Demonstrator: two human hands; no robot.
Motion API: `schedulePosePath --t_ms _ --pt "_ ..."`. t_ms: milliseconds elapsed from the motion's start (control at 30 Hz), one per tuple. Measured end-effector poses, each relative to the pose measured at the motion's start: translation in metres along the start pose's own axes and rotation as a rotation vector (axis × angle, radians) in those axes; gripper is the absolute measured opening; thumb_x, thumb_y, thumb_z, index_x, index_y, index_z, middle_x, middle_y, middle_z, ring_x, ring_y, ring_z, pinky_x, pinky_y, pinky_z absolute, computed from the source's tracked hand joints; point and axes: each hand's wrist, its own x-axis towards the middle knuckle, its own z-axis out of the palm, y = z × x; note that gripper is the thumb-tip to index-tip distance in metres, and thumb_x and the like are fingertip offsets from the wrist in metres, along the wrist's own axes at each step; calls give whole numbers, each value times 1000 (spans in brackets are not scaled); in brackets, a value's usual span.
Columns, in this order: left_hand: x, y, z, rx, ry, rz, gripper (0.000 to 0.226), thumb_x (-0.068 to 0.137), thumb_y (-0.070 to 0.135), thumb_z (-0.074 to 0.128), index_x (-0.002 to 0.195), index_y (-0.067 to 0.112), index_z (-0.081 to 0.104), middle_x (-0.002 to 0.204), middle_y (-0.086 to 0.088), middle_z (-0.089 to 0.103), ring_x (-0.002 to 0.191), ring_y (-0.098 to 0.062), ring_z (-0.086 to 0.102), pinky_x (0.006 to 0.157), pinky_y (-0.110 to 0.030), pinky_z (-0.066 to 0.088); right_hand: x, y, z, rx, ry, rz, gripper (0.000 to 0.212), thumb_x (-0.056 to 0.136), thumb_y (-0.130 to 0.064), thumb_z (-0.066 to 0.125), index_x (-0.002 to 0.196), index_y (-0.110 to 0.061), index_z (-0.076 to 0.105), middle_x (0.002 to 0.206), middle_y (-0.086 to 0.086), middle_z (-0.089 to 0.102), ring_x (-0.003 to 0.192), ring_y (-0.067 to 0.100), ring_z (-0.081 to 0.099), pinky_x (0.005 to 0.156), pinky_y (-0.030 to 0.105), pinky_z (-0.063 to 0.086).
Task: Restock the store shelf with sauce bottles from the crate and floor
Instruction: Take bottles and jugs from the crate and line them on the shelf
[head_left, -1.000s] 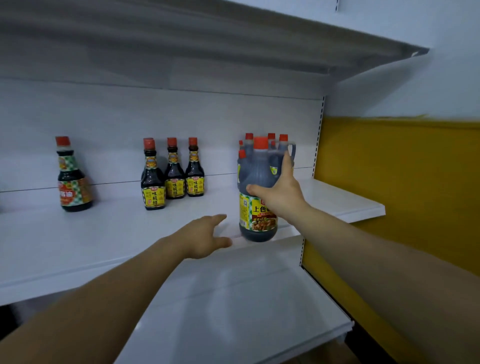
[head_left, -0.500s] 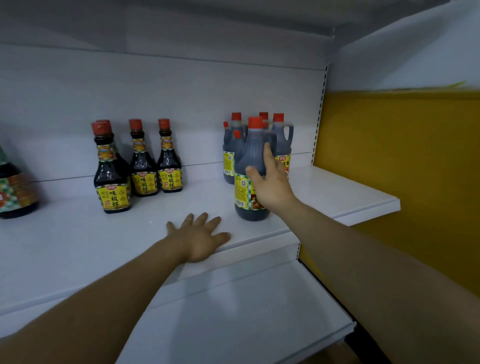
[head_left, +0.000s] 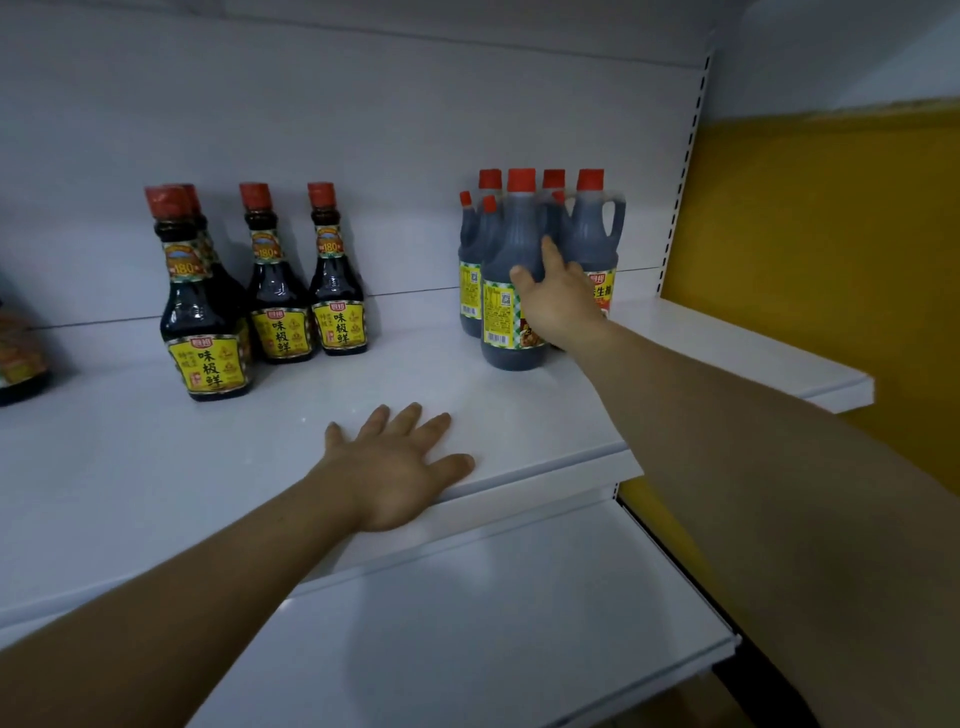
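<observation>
A large dark sauce jug (head_left: 511, 270) with a red cap and yellow label stands upright on the white shelf (head_left: 519, 410), in front of several similar jugs (head_left: 592, 234). My right hand (head_left: 558, 299) wraps the jug's right side, thumb on its front and fingers around it. My left hand (head_left: 397, 467) lies flat with fingers spread on the shelf's front edge, empty. Further left stand several small dark bottles (head_left: 283, 280) with red caps and yellow labels.
At the far left edge another dark bottle (head_left: 18, 358) is partly cut off. A lower white shelf (head_left: 467, 649) juts out below. The shelf back panel is white, and a yellow wall (head_left: 831, 260) lies to the right.
My right hand has set the jug down on the shelf and pushed it back against the other jugs. My left hand went from hovering to resting flat on the shelf edge.
</observation>
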Motion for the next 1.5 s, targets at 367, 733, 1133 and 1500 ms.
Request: schedulePosePath --t_ms 367,733,1133,1500 --pt "0 1 0 -34 2 8 67 90 69 18 149 43 -1 161 9 -8 148 -19 -7 116 -57 -1 11 1 14 -214 127 -54 63 100 -48 37 152 -20 17 138 17 39 129 35 38 104 46 37" --pt "88 26 -41 -583 240 -18 89 79 46 71 149 25 20 152 -8 27 136 -27 34 105 -35 36 40 23 -43 -167 291 -101 85 85 -57 60 150 -21 19 148 14 28 136 35 29 106 48 37" --pt "196 67 -41 -1331 493 189 86 63 -1 85 123 27 30 101 13 56 88 -1 58 61 -9 47 105 36 -33 166 176 -11 99 80 -59 66 153 -28 6 152 9 14 136 39 34 109 45 34" --pt "213 63 -23 -1302 548 193 91 66 5 84 133 27 27 113 6 58 99 -8 60 78 -21 50 104 41 -21 133 221 -49 96 82 -65 59 152 -29 3 151 10 15 134 38 36 108 44 34"
